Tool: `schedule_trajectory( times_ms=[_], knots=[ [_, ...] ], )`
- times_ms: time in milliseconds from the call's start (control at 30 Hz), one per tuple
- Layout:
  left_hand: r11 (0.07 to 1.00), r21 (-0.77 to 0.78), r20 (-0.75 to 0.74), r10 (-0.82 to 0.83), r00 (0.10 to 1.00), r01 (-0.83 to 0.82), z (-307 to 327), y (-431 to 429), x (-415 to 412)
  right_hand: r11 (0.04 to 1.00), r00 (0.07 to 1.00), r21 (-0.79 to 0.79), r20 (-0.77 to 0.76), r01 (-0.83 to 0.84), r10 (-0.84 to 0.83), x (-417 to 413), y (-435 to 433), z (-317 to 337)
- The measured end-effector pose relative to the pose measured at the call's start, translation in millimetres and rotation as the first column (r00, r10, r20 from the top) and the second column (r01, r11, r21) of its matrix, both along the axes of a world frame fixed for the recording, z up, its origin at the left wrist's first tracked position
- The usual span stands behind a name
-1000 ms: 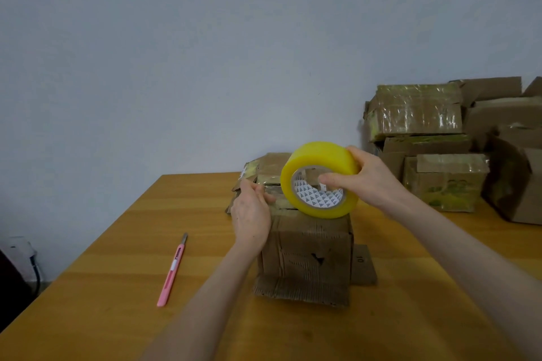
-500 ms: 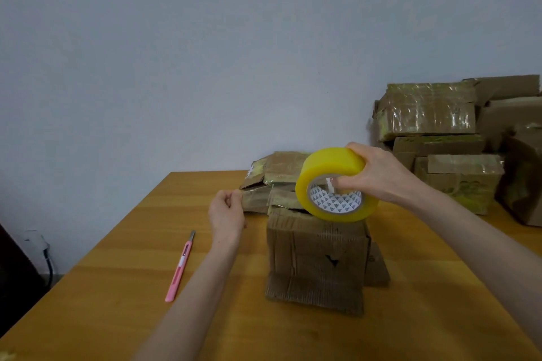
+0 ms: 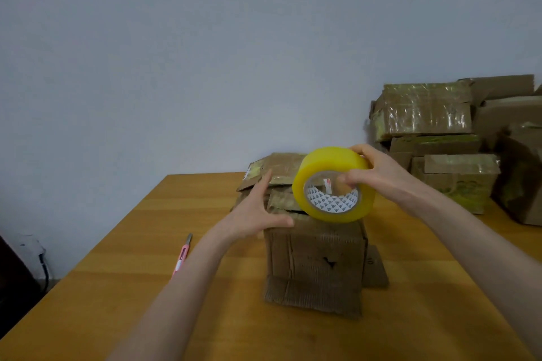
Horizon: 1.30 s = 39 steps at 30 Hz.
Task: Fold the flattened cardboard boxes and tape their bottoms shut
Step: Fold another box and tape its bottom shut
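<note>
A small worn cardboard box (image 3: 315,265) stands upright in the middle of the wooden table (image 3: 117,302), with its lower flaps splayed on the tabletop. My right hand (image 3: 378,174) grips a yellow roll of tape (image 3: 333,184) by its core and rim and holds it against the box's top edge. My left hand (image 3: 258,211) lies with straight fingers along the top left edge of the box, thumb pointing to the right. Behind the box lies a pile of flattened cardboard boxes (image 3: 275,175).
A pink utility knife (image 3: 181,256) lies on the table to the left of the box. Several folded and taped boxes (image 3: 440,140) are stacked at the back right. A wall stands behind the table, and a dark cable hangs at the far left.
My left hand was pinching something small out to the left; it has moved back to the box and now lies flat on its top edge. The tape roll stays on the box top.
</note>
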<state>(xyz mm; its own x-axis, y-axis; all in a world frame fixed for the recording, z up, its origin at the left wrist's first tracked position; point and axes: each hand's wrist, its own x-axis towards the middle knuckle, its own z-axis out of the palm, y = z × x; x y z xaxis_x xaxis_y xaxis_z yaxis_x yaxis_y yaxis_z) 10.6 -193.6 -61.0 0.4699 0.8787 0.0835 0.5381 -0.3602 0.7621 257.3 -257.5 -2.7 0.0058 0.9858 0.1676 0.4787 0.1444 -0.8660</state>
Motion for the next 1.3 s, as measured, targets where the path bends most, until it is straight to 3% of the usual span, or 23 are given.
schedule_trajectory(
  times_ms=[100,233,400,700,900,967,1067,1167,1233,1300],
  knots=[
    [0.994,0.028,-0.288,-0.089,0.954,0.101,3.4,8.0,9.8,0.999,0.997,0.031,-0.079,0.008,-0.006,1.6,0.4,-2.2],
    [0.988,0.080,-0.377,-0.096,0.921,0.135,-3.4,13.4,6.2,0.996,0.988,0.092,-0.157,0.007,0.008,0.5,-0.2,-7.1],
    [0.976,0.176,-0.349,-0.062,0.935,0.131,1.8,10.4,-11.6,0.986,0.983,0.158,-0.166,-0.049,0.075,-7.3,-2.9,0.3],
    [0.981,0.126,-0.382,-0.092,0.919,0.151,0.4,4.0,-28.9,0.990,0.995,0.103,-0.024,-0.099,0.102,-12.5,-1.3,9.9],
    [0.984,0.102,-0.321,-0.106,0.941,0.146,-2.1,-1.4,-30.0,0.993,0.993,0.084,0.089,-0.087,0.079,1.0,-6.7,24.4],
    [0.972,0.190,-0.364,-0.060,0.929,0.137,-3.9,-8.7,-30.1,0.992,0.991,0.075,0.101,-0.098,0.090,-0.7,-6.8,23.1],
    [0.932,0.362,-0.276,0.135,0.952,-0.027,-12.5,-30.9,-14.2,0.992,0.995,0.092,0.045,-0.089,0.086,-7.4,-3.7,17.1],
    [0.915,0.324,-0.148,0.300,0.942,-0.241,-30.2,-48.0,8.1,0.993,0.998,0.100,0.026,-0.061,0.059,-12.1,-1.7,13.7],
    [0.893,0.307,-0.058,0.362,0.931,-0.328,-35.9,-46.5,9.5,0.993,0.999,0.115,-0.007,-0.032,0.033,-10.8,-2.5,10.6],
    [0.916,0.188,-0.017,0.363,0.932,-0.353,-33.7,-47.0,4.5,0.992,0.999,0.124,-0.045,0.010,-0.004,-8.9,-3.1,4.8]
  ],
)
